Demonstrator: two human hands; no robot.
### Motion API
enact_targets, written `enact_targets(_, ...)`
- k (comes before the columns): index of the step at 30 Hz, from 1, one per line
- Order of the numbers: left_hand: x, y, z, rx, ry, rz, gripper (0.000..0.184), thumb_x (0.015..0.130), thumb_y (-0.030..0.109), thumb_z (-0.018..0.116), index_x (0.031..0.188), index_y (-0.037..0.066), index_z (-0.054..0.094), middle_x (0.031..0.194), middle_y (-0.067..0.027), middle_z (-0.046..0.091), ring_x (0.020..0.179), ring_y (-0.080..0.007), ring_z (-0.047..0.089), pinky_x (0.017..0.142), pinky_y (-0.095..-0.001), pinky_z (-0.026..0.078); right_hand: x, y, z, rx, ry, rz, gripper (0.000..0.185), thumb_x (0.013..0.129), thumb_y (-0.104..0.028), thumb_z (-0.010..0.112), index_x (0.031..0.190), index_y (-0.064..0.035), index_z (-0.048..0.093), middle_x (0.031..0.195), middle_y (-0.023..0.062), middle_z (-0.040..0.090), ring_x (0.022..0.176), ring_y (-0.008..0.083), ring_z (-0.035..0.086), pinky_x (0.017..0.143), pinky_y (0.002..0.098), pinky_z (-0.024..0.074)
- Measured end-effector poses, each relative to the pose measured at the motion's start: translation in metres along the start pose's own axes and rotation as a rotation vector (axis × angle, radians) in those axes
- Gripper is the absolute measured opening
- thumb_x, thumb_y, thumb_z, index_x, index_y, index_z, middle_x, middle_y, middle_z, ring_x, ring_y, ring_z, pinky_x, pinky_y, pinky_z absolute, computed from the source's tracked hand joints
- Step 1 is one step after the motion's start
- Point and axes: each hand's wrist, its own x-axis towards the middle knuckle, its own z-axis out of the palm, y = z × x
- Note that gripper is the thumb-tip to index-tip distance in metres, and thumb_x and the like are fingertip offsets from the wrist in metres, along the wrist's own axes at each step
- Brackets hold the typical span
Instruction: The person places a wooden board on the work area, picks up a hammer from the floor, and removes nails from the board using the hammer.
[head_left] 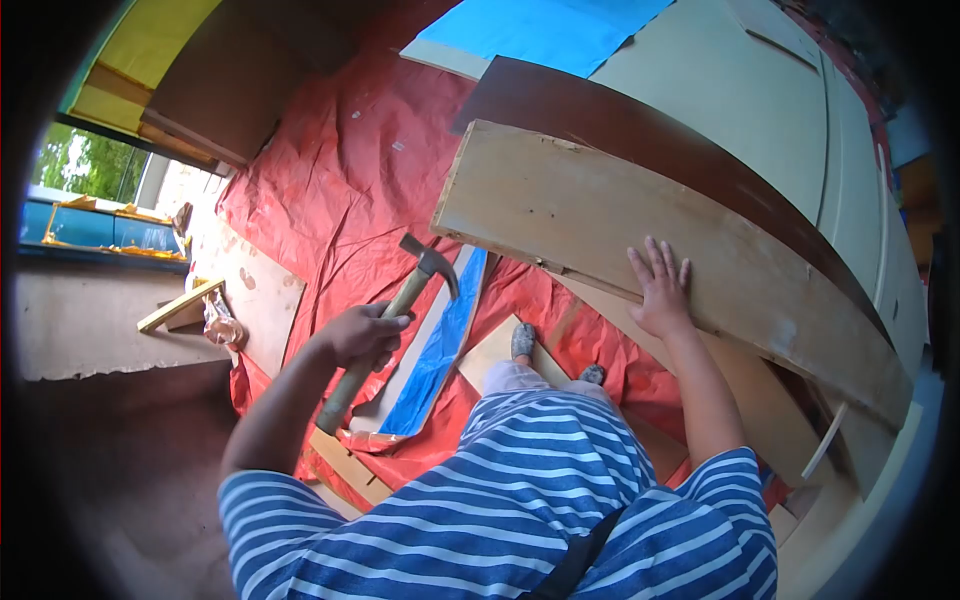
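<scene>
My left hand is wrapped round the wooden handle of a claw hammer, whose metal head points up and away from me. The hammer is held in the air, apart from the wood. On the right, my right hand lies with fingers spread on a long pale wooden board, near its close edge. This board runs at a slant from the upper middle to the lower right. Behind it stands a dark brown panel, partly covered by the board.
Crumpled red sheeting covers the floor. A blue-and-white strip lies beyond the hammer. Large pale panels and a blue sheet are at the upper right. Loose wood pieces lie near my feet, and a window is left.
</scene>
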Motion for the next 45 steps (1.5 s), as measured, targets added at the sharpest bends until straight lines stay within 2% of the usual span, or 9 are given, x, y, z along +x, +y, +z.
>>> enact_targets(5, 0.021, 0.007, 0.027, -0.200, -0.260, 0.261, 0.043, 0.100, 0.029, 0.060, 0.130, 0.001, 0.048, 0.068, -0.0037, 0.049, 0.047, -0.0162, 0.051, 0.042, -0.0290, 0.046, 0.017, -0.051, -0.021, 0.529, 0.038, -0.032, 0.069, 0.091, -0.034, 0.069, 0.147, -0.0025, 0.045, 0.143, 0.0216, 0.052, 0.135, 0.0346, 0.048, 0.113, 0.0510, 0.0363)
enact_targets(9, 0.033, 0.025, 0.061, -0.132, -0.482, 0.258, 0.045, 0.099, 0.028, 0.061, 0.131, 0.000, 0.048, 0.070, -0.0048, 0.052, 0.049, -0.0167, 0.054, 0.043, -0.0289, 0.046, 0.015, -0.107, -0.020, 1.746, -0.195, 0.185, 0.038, 0.102, -0.023, 0.057, 0.132, -0.0001, 0.058, 0.118, 0.0094, 0.066, 0.103, 0.0141, 0.065, 0.090, 0.0302, 0.0530)
enact_targets(12, 0.041, 0.025, 0.088, -0.038, -0.500, 0.208, 0.044, 0.099, 0.026, 0.061, 0.131, -0.001, 0.047, 0.071, -0.0043, 0.052, 0.048, -0.0165, 0.054, 0.043, -0.0288, 0.046, 0.004, -0.107, 0.004, 2.003, -0.281, 0.299, 0.030, 0.101, -0.020, 0.058, 0.121, 0.0016, 0.064, 0.095, 0.0050, 0.070, 0.082, 0.0119, 0.067, 0.077, 0.0281, 0.0568)
enact_targets(20, 0.046, 0.003, 0.178, 0.114, -0.300, 0.198, 0.045, 0.100, 0.027, 0.060, 0.132, -0.002, 0.049, 0.072, -0.0029, 0.052, 0.058, -0.0136, 0.056, 0.050, -0.0308, 0.049, -0.056, -0.041, 0.019, 1.551, -0.356, 0.349, 0.025, 0.094, -0.018, 0.066, 0.110, 0.0012, 0.067, 0.085, 0.0057, 0.069, 0.073, 0.0139, 0.066, 0.071, 0.0293, 0.0561)
enact_targets(24, 0.066, -0.018, 0.242, 0.012, -0.064, 0.230, 0.028, 0.101, 0.028, 0.059, 0.111, 0.002, 0.052, 0.073, -0.0040, 0.053, 0.056, -0.0155, 0.058, 0.050, -0.0323, 0.050, -0.087, 0.018, 0.012, 0.850, -0.213, -0.051, 0.034, 0.081, -0.019, 0.074, 0.110, -0.0021, 0.069, 0.088, 0.0109, 0.069, 0.082, 0.0252, 0.067, 0.077, 0.0395, 0.0565)
enact_targets(26, 0.073, -0.025, 0.279, -0.134, 0.050, 0.222, 0.024, 0.101, 0.028, 0.059, 0.100, 0.006, 0.048, 0.074, -0.0046, 0.054, 0.055, -0.0168, 0.057, 0.050, -0.0330, 0.050, -0.100, 0.052, -0.003, 0.552, 0.099, -0.086, 0.044, 0.075, -0.020, 0.075, 0.116, -0.0080, 0.068, 0.113, 0.0149, 0.066, 0.109, 0.0333, 0.061, 0.094, 0.0468, 0.0496)
enact_targets(30, 0.097, -0.040, 0.350, -0.500, 0.167, 0.347, 0.024, 0.101, 0.028, 0.059, 0.105, 0.008, 0.046, 0.074, -0.0049, 0.052, 0.055, -0.0174, 0.055, 0.051, -0.0344, 0.051, -0.098, 0.134, -0.009, 0.024, 0.147, 0.075, 0.096, 0.073, -0.044, 0.083, 0.153, -0.0164, 0.038, 0.160, 0.0152, 0.026, 0.149, 0.0352, 0.023, 0.120, 0.0589, 0.0199)
enact_targets(37, 0.141, -0.039, 0.415, -0.679, 0.294, 0.409, 0.024, 0.100, 0.025, 0.058, 0.106, 0.007, 0.044, 0.075, -0.0061, 0.053, 0.055, -0.0195, 0.056, 0.050, -0.0355, 0.053, -0.098, 0.167, -0.032, -0.129, -0.134, 0.143, 0.130, 0.062, -0.062, 0.085, 0.161, -0.0207, 0.012, 0.167, 0.0144, 0.004, 0.154, 0.0393, -0.002, 0.115, 0.0735, 0.0074)
enact_targets(45, 0.157, -0.035, 0.456, -0.810, 0.293, 0.418, 0.022, 0.101, 0.023, 0.057, 0.105, 0.009, 0.041, 0.074, -0.0059, 0.052, 0.056, -0.0201, 0.056, 0.051, -0.0364, 0.053, -0.098, 0.172, -0.019, -0.222, -0.131, 0.110, 0.121, 0.072, -0.042, 0.082, 0.162, -0.0182, 0.004, 0.168, 0.0149, 0.000, 0.154, 0.0404, 0.000, 0.113, 0.0760, 0.0078)
